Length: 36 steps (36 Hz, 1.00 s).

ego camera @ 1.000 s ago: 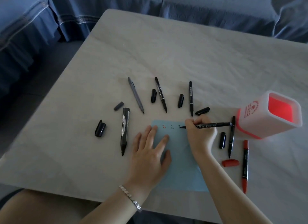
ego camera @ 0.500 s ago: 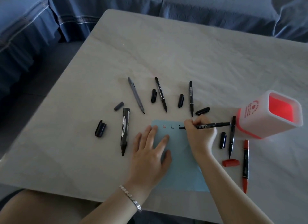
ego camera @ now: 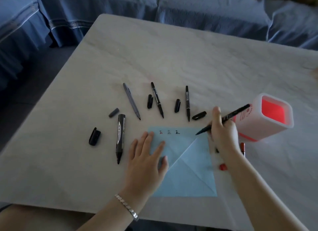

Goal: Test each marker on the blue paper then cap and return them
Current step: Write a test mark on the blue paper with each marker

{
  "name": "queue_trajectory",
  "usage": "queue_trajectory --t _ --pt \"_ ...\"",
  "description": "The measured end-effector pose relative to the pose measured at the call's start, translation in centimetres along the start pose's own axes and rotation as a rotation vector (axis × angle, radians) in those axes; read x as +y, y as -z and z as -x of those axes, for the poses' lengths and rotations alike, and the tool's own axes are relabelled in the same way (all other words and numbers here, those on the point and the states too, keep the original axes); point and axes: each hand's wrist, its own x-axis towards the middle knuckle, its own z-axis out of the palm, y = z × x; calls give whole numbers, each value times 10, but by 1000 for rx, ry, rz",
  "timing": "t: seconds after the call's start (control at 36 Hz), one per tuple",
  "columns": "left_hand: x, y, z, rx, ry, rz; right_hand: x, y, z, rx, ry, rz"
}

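Note:
The blue paper (ego camera: 189, 170) lies at the table's near edge with three small marks along its top. My left hand (ego camera: 148, 155) rests flat on its left part, fingers spread. My right hand (ego camera: 222, 132) grips a thin black marker (ego camera: 228, 118), uncapped, tilted up to the right, its tip just off the paper's top right corner. Several uncapped markers fan out beyond the paper: a thick black one (ego camera: 120, 136), a grey one (ego camera: 131, 101), two thin black ones (ego camera: 157, 100) (ego camera: 187, 103). Loose caps (ego camera: 94, 136) (ego camera: 199, 115) lie among them.
A white holder with a red inside (ego camera: 268, 117) stands right of my right hand. A red marker (ego camera: 242, 148) and red cap (ego camera: 222, 167) peek out beside my right forearm. Blue sofa cushions (ego camera: 172, 7) ring the pale table (ego camera: 172, 50).
My right hand has lifted the thin black marker off the paper and drawn it right, tilting it upward. A third mark now shows on the paper. My left hand stayed put.

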Motion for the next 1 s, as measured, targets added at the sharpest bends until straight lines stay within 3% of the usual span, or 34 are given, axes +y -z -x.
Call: queue_trajectory --t 0.17,0.47,0.64,0.78,0.86,1.0 --pt "0 1 -1 -11 3 13 -12 31 -30 -160 25 274" --pt "0 0 0 -10 6 5 0 14 -47 -152 178 739" --pt "-1 -2 -1 12 -3 9 12 7 -50 -143 314 849" --pt "-1 -3 -1 27 -8 14 11 13 -50 -152 355 819" --pt "-1 -3 -1 15 -4 7 2 13 -47 -123 369 666" --pt "-2 -4 0 25 -13 17 -19 -5 -51 -195 247 447"
